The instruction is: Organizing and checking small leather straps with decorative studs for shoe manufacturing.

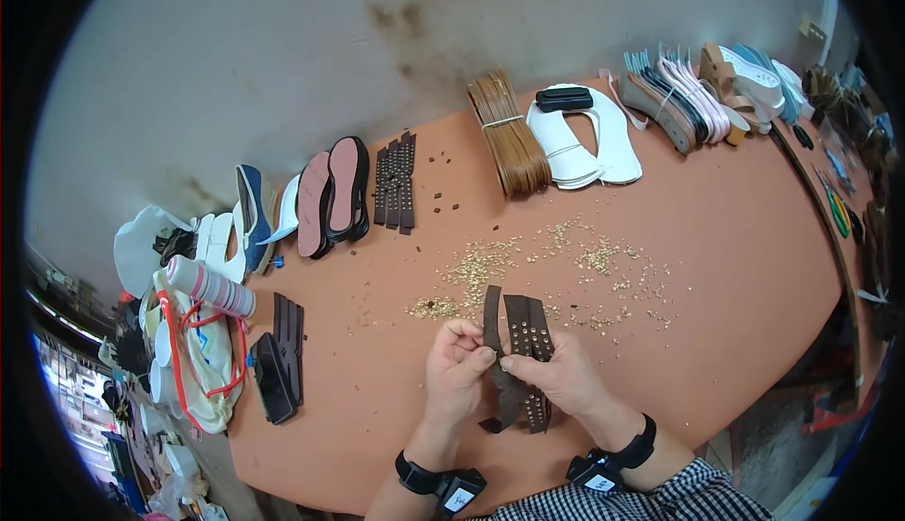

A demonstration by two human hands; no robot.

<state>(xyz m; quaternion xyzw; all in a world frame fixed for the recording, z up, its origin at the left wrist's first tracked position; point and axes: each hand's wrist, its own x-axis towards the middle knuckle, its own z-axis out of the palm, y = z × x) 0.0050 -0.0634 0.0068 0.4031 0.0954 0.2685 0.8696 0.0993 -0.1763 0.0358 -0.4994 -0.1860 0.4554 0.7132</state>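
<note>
Grubby grey wall, orange-brown table in front, shoe parts lined up along the far edge. The person sits at the near side, black wristbands on both arms, checked cloth below. Left hand pinches a dark brown curved strap between thumb and fingers. Right hand grips dark studded straps, thumb on the front face, fingers mostly hidden behind. Both pieces are up over the near part of the table, side by side, hands close together. Just beyond: loose gold studs scattered in patches.

Back row from the left: blue shoe, pink-topped soles, a batch of studded strips, tied brown bundle, white sole sheets with a black case on top, then more soles standing together. Left side: striped cups lying on a pale bag with red trim; dark plain strips just beside a black flat object, can't tell what. Green-handled tool far right.
</note>
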